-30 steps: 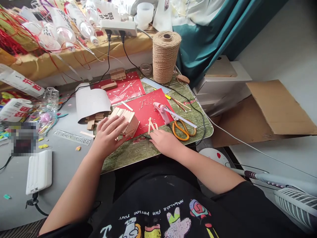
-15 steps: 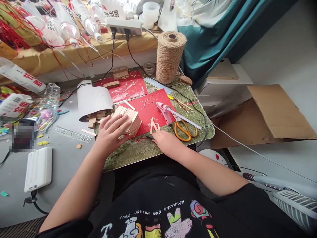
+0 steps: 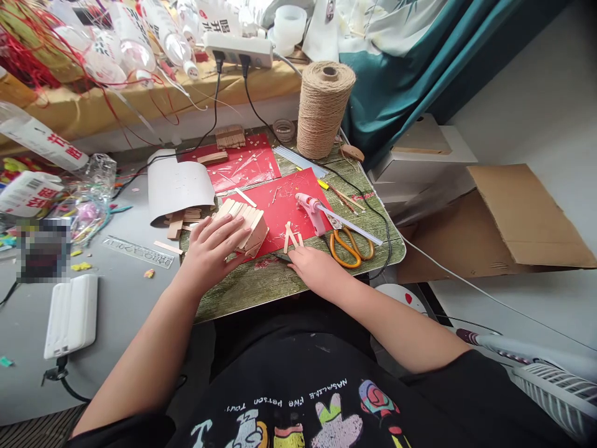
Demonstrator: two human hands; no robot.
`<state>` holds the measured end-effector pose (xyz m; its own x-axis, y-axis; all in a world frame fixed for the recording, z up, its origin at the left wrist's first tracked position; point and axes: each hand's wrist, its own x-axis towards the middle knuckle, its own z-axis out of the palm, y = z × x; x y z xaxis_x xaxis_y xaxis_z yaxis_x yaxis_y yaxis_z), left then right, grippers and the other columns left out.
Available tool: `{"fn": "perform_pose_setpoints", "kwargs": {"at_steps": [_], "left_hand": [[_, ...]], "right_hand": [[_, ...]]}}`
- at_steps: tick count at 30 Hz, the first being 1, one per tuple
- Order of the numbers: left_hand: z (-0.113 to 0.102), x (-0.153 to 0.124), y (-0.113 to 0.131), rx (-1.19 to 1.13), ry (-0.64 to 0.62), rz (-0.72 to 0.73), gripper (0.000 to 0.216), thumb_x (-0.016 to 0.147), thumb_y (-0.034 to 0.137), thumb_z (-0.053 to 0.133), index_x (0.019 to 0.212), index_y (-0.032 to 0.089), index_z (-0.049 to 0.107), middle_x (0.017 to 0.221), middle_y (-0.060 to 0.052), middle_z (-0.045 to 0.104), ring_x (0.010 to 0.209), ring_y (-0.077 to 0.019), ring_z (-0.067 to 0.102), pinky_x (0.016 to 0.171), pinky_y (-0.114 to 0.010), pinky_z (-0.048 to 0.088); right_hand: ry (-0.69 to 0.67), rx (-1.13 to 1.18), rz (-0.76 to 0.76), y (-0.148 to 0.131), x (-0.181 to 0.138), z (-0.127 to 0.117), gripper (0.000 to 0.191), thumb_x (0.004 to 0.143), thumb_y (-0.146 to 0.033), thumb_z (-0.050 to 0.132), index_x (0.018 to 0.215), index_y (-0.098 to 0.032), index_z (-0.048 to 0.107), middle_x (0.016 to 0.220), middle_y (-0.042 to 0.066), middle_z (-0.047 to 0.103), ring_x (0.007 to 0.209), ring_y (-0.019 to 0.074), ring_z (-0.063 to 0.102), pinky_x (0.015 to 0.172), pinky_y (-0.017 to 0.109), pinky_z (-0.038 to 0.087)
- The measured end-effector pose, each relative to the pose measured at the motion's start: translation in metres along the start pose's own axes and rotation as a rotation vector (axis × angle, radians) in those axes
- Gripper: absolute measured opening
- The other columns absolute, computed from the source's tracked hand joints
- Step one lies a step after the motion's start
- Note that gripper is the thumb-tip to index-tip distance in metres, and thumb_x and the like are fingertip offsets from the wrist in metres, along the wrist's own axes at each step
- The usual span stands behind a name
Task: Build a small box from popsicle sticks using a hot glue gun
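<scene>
Wooden craft-stick box [image 3: 254, 225] under left hand [image 3: 212, 249], loose short sticks [image 3: 292, 236] at right hand [image 3: 311, 264].

Head view:
- Left hand: grip is on the craft-stick box, fingers laid over the slatted top, thumb low on the near side. Box sits tilted at the near-left part of a red sheet [image 3: 270, 214], on the wood-grain bench [image 3: 237, 298].
- Right hand: low at the sheet's near edge, fingers bent toward the loose short sticks. Fingertips hidden; can't tell whether the grip is open or has a stick in it.
- Right of the sticks: pink hot glue gun [image 3: 313, 214], long translucent glue stick [image 3: 357, 227] running from it across orange-handled scissors [image 3: 346, 250].
- Far side: second red sheet [image 3: 252, 165] with scraps; spare clear glue sticks [image 3: 298, 158]; tape roll [image 3: 283, 129]; big jute twine spool [image 3: 325, 112] standing upright near the far-right corner.
- Left of the box: curled white sheet [image 3: 181, 186], wood pieces [image 3: 175, 225] partly under it.
- Grey bench [image 3: 125, 298], left: clear ruler [image 3: 137, 251], white power bank [image 3: 71, 314], plastic bottles farther back.
- Back ledge: white power strip [image 3: 237, 50], two black plugs in.
- Right, off the bench: opened cardboard box [image 3: 527, 211], teal curtain [image 3: 396, 81] behind.
</scene>
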<state>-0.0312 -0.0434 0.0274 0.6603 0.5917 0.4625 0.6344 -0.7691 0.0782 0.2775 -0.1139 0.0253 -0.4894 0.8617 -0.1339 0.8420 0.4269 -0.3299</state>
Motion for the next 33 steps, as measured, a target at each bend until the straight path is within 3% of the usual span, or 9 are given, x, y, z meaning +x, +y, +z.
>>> {"fn": "perform_pose_setpoints", "kwargs": {"at_steps": [7,11,16,21,25,29,33], "left_hand": [[0.000,0.000,0.000,-0.038,0.020,-0.011,0.072,0.094,0.037,0.078,0.159,0.044,0.047,0.160,-0.003,0.060,0.149,-0.0319,0.055,0.132,-0.052,0.028],[0.000,-0.003,-0.001,-0.092,0.033,-0.054,0.073,0.092,0.038,0.080,0.158,0.045,0.048,0.161,-0.002,0.059,0.151,-0.0333,0.053,0.132,-0.055,0.028],[-0.006,-0.002,0.003,-0.171,0.033,-0.109,0.070,0.090,0.039,0.083,0.153,0.044,0.054,0.163,-0.004,0.054,0.152,-0.0358,0.050,0.131,-0.058,0.030],[-0.016,-0.003,0.005,-0.222,0.028,-0.190,0.075,0.087,0.046,0.085,0.154,0.039,0.051,0.171,-0.010,0.041,0.157,-0.0389,0.041,0.128,-0.062,0.034],[-0.022,-0.001,0.008,-0.340,-0.015,-0.357,0.070,0.087,0.057,0.082,0.148,0.035,0.055,0.173,-0.011,0.034,0.159,-0.0398,0.037,0.127,-0.065,0.034],[-0.026,0.013,0.014,-0.407,-0.010,-0.569,0.067,0.089,0.062,0.076,0.145,0.030,0.056,0.164,-0.012,0.045,0.155,-0.0377,0.042,0.125,-0.062,0.037],[-0.031,0.027,0.018,-0.370,-0.047,-0.724,0.081,0.083,0.061,0.081,0.151,0.029,0.050,0.153,-0.013,0.056,0.142,-0.0378,0.054,0.119,-0.057,0.044]], "right_hand": [[0.018,-0.012,-0.010,0.004,-0.001,0.004,0.019,0.111,-0.026,0.054,0.114,-0.015,0.069,0.110,0.013,0.071,0.101,0.0267,0.069,0.088,0.036,0.054],[0.090,0.012,-0.017,0.009,-0.009,0.004,0.023,0.111,-0.026,0.054,0.127,-0.015,0.067,0.113,0.013,0.072,0.105,0.0274,0.070,0.090,0.037,0.055],[0.224,-0.042,0.183,0.005,-0.006,0.002,0.044,0.111,-0.026,0.049,0.151,-0.010,0.054,0.119,0.018,0.069,0.111,0.0331,0.066,0.090,0.042,0.056],[0.256,-0.121,0.288,-0.007,0.009,-0.001,0.051,0.106,-0.025,0.057,0.154,-0.006,0.052,0.119,0.023,0.067,0.111,0.0379,0.060,0.089,0.048,0.052],[0.349,-0.102,0.135,-0.020,0.016,-0.004,0.036,0.107,-0.024,0.056,0.139,-0.013,0.063,0.121,0.020,0.067,0.112,0.0356,0.058,0.096,0.050,0.046],[0.367,-0.045,-0.036,-0.031,0.030,0.004,0.020,0.108,-0.023,0.053,0.119,-0.017,0.069,0.118,0.016,0.069,0.110,0.0325,0.058,0.097,0.047,0.045],[0.378,0.032,-0.050,-0.035,0.051,0.017,0.014,0.108,-0.022,0.056,0.112,-0.017,0.068,0.114,0.013,0.070,0.107,0.0305,0.059,0.096,0.044,0.046]]}}
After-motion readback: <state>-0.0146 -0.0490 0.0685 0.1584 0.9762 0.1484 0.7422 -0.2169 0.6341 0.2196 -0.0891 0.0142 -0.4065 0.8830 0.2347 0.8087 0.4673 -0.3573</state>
